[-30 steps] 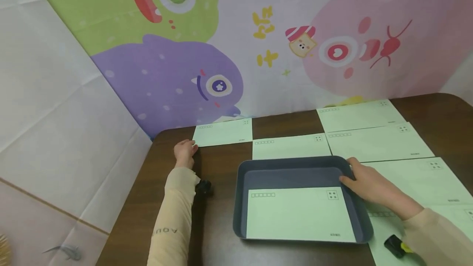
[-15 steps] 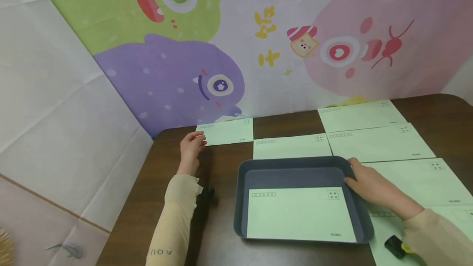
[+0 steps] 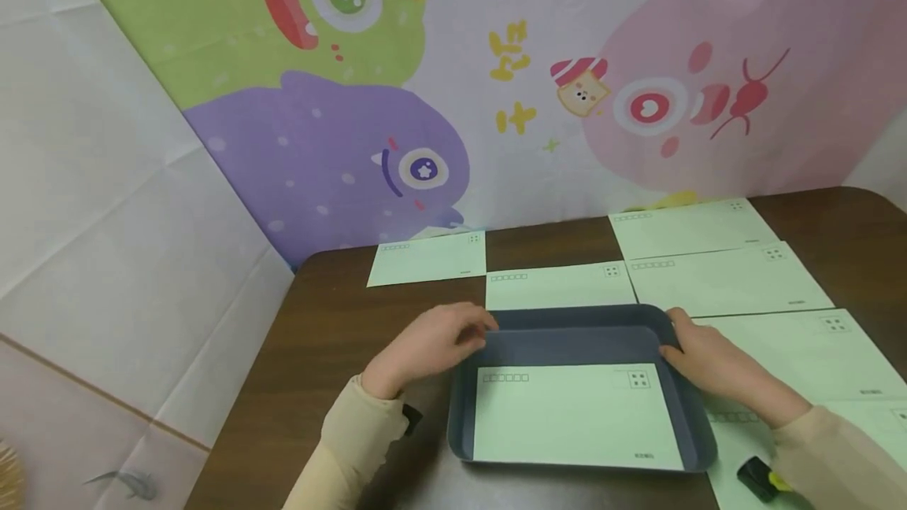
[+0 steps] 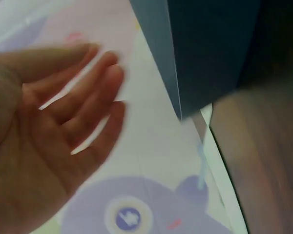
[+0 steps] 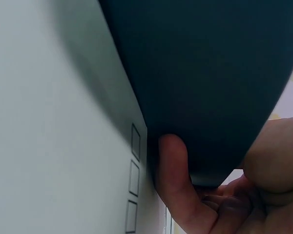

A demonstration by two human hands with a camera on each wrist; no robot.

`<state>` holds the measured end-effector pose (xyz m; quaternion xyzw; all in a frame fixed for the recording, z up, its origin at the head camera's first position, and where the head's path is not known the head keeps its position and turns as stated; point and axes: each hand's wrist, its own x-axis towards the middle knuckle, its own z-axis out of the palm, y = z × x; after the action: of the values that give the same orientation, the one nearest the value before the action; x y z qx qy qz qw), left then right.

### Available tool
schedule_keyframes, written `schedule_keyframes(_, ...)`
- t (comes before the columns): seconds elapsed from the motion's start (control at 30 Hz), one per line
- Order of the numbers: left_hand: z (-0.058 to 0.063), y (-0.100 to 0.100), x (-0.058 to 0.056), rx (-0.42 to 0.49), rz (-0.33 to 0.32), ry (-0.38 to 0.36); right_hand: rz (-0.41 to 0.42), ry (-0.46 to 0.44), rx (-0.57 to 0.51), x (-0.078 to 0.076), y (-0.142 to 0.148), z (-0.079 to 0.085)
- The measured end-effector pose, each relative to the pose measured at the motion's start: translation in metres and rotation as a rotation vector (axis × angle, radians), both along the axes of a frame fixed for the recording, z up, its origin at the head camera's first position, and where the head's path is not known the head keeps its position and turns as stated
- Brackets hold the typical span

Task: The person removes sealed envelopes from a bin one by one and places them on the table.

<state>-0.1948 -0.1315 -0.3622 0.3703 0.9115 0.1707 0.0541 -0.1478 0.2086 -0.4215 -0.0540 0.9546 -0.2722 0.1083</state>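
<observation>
A dark blue-grey rectangular tray [image 3: 567, 345] is held up by my right hand [image 3: 716, 356], which grips its far right corner. In the right wrist view a fingertip [image 5: 173, 161] presses the tray's outer side from below. Inside the tray lies a pale envelope [image 3: 574, 423] with a row of small boxes and a stamp square. My left hand [image 3: 439, 341] overlaps the tray's far left corner in the head view. The left wrist view has that hand [image 4: 73, 112] beside the tray [image 4: 205, 48], its fingers loose and a gap between them and the tray.
Several more envelopes lie on the dark wooden table [image 3: 319, 352]: one alone at the far left [image 3: 428, 258], one behind the tray [image 3: 560, 286], others along the right side [image 3: 730, 290]. A printed cartoon cloth [image 3: 524, 179] hangs at the table's back edge.
My left hand has left the far left envelope's corner, lifted, and moved right and nearer to the tray's far left corner. The right hand and tray stay almost in place.
</observation>
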Motion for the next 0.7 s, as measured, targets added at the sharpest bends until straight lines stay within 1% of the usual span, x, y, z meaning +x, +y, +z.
schedule_keyframes(0.03, -0.001, 0.004, 0.004, -0.059, -0.024, -0.006, 0.001, 0.001, 0.0, 0.0, 0.0, 0.0)
schedule_keyframes(0.13, -0.007, 0.012, 0.012, -0.203, -0.048, -0.016, 0.005, 0.007, -0.001, 0.0, 0.0, 0.0)
schedule_keyframes(0.27, -0.016, 0.017, 0.014, -0.316, -0.045, -0.014, 0.007, 0.017, 0.0, 0.001, 0.001, 0.0)
schedule_keyframes(0.4, -0.024, 0.018, 0.014, -0.393, -0.029, -0.025, 0.003, 0.013, 0.0, 0.001, 0.0, -0.001)
schedule_keyframes(0.53, -0.032, 0.019, 0.016, -0.452, -0.042, -0.013, 0.004, 0.007, -0.004, 0.001, 0.0, -0.001)
schedule_keyframes(0.7, -0.04, 0.023, 0.02, -0.524, -0.057, 0.057, 0.003, 0.0, -0.004, 0.0, 0.0, -0.001)
